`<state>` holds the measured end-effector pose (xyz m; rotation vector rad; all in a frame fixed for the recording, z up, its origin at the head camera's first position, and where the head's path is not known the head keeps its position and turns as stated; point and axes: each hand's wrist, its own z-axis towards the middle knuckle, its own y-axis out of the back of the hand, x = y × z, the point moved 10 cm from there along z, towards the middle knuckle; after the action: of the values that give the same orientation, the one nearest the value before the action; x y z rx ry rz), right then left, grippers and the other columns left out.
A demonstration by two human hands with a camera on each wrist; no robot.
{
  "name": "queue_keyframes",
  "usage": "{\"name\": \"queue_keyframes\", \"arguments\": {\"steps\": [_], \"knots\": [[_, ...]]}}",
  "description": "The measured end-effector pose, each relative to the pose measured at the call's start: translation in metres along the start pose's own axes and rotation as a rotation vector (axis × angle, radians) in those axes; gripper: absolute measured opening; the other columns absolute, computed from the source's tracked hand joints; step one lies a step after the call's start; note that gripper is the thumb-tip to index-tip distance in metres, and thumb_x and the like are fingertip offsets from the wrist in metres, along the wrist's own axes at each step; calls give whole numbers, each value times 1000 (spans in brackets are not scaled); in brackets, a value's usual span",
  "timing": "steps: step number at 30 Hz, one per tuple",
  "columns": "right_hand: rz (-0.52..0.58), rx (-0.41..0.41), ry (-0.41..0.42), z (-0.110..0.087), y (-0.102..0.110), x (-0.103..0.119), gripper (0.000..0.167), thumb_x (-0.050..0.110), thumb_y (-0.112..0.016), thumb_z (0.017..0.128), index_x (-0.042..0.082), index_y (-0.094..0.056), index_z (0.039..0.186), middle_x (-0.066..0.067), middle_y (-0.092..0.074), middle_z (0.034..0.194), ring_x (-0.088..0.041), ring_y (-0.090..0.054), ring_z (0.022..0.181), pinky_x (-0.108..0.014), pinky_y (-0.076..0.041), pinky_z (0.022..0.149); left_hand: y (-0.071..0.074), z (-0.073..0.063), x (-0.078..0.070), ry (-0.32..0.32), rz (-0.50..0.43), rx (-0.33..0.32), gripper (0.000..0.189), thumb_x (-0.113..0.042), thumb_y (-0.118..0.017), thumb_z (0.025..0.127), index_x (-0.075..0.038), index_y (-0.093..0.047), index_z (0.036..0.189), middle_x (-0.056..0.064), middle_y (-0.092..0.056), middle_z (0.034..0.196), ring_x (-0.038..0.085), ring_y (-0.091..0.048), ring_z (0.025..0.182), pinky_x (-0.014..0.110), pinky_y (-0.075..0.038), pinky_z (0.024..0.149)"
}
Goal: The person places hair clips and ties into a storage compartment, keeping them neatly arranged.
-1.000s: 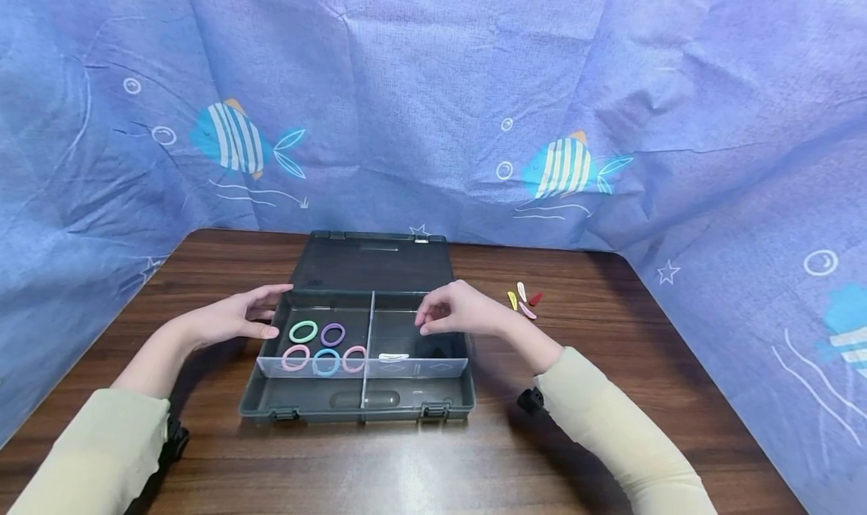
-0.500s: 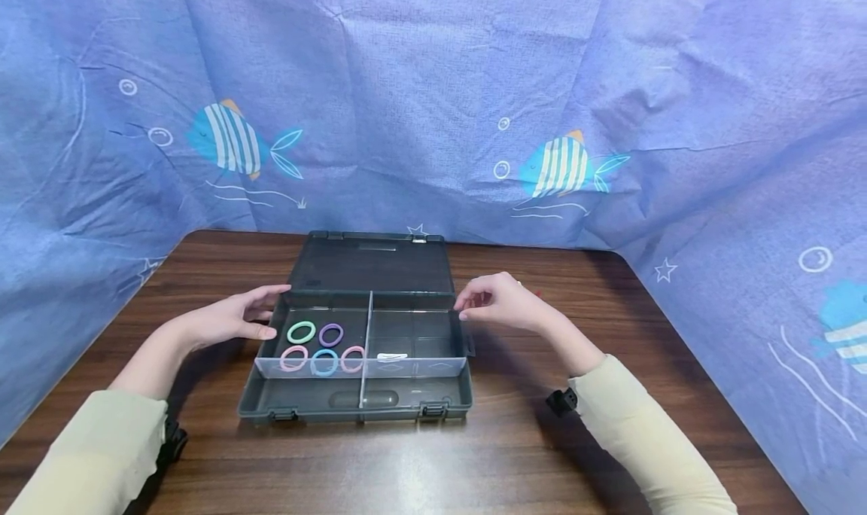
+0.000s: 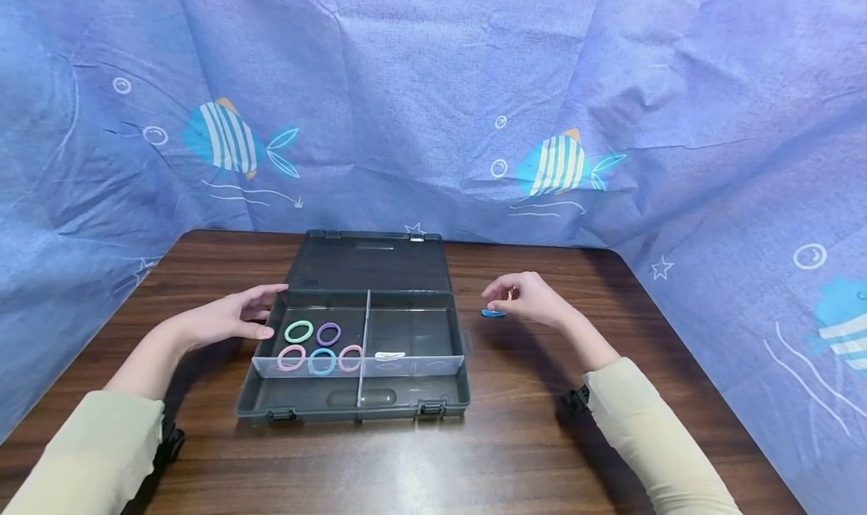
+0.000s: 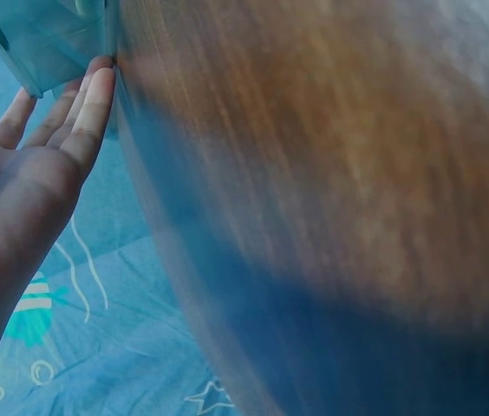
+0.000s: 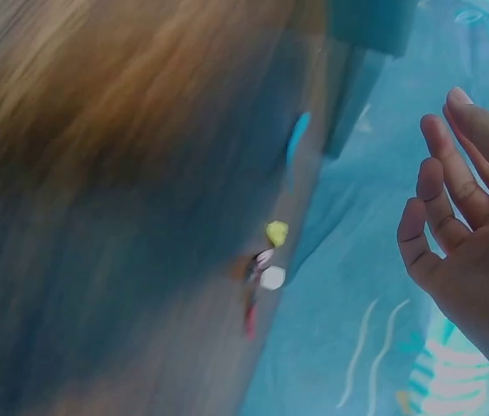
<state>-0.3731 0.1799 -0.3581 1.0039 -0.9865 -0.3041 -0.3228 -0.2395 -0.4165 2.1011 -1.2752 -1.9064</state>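
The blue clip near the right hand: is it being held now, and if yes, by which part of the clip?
Not held: the blue clip lies on the table, and the right hand is empty.

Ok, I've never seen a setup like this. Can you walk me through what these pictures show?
There's no machine, just a person's left hand and right hand, both bare. The widest picture looks forward and down from the head; the other two are taken from the left and right wrists. On the wooden table sits an open gray box with dividers, holding five coloured rings and something small and white. The left hand is at the box's left side. The right hand hovers by a blue clip; more small coloured pieces lie nearby. Neither hand appears to hold anything.
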Motion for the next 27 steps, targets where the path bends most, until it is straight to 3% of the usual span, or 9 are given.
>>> {"name": "queue_keyframes", "arguments": {"steps": [9, 19, 27], "knots": [[0, 16, -84, -1, -6, -35, 16, 16, -73, 82, 9, -73, 97, 2, -67, 75, -17, -55, 63, -23, -44, 53, 1, -1, 1, 3, 3, -6, 82, -26, -66, 89, -14, -14, 152, 30, -16, 150, 52, -25, 133, 62, -31, 102], [21, 55, -108, 6, -17, -55, 14, 13, -73, 82, 12, -73, 95, 4, -71, 82, -11, -54, 66, -20, -42, 56, 0, 0, 1, 2, -11, 2, 82, -25, -65, 89, -13, -13, 152, 30, -16, 150, 51, -26, 133, 62, -31, 102], [61, 115, -132, 10, -27, -65, 12, 11, -75, 80, 10, -73, 92, 2, -69, 78, -8, -58, 69, -20, -45, 62, 0, -2, -2, -7, -19, 5, 83, -24, -66, 89, -13, -13, 152, 31, -17, 150, 51, -26, 133, 62, -32, 101]]}}
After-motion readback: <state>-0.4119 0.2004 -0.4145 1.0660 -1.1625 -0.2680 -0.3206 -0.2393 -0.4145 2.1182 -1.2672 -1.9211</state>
